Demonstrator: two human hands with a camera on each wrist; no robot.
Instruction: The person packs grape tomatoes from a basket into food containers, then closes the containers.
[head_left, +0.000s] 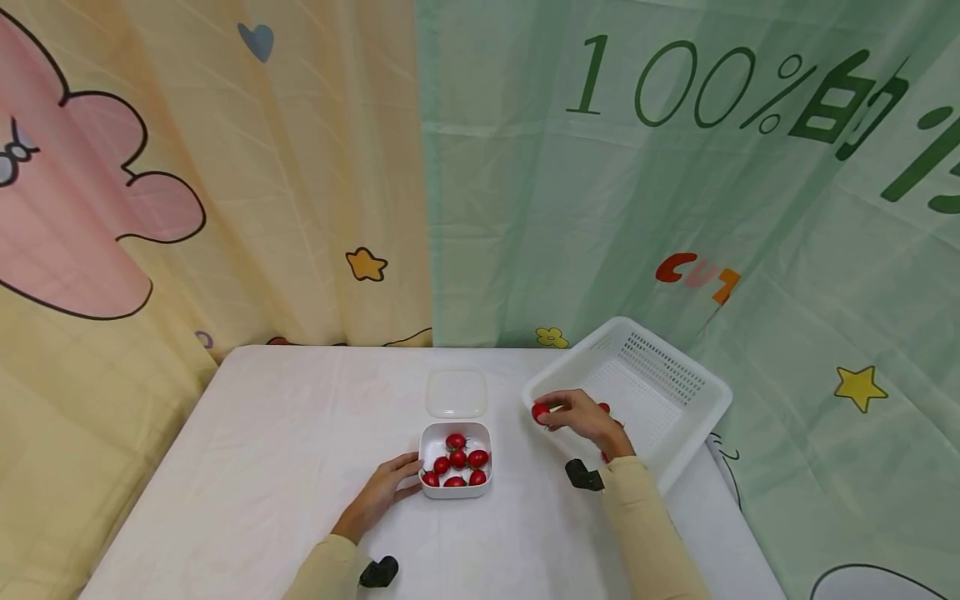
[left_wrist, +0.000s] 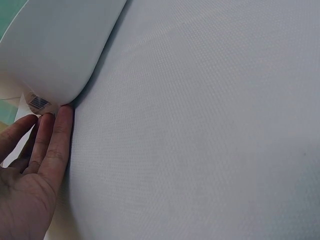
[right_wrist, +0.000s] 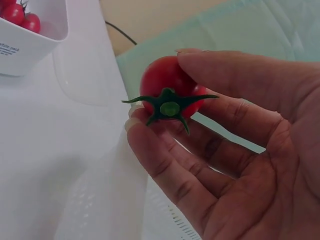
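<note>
My right hand (head_left: pixel 583 415) pinches a red cherry tomato (right_wrist: pixel 166 75) between thumb and fingertips, above the near left rim of the white basket (head_left: pixel 633 398). In the right wrist view its green star-shaped stem faces the camera. My left hand (head_left: pixel 381 492) touches the left side of a small white box (head_left: pixel 455 492) with nearly straight fingers, the thumb near its top edge. Several cherry tomatoes (head_left: pixel 458 458) lie inside that box. A few more tomatoes (head_left: pixel 603 407) show in the basket, partly hidden behind my right hand and wrist.
Behind the box lies a clear plastic lid (head_left: pixel 456 394) on the white-covered table (head_left: pixel 300 433). The basket takes up the table's right side. Printed curtains (head_left: pixel 495 208) hang along the back and sides. A black wrist mount (head_left: pixel 583 475) sits beside my right wrist.
</note>
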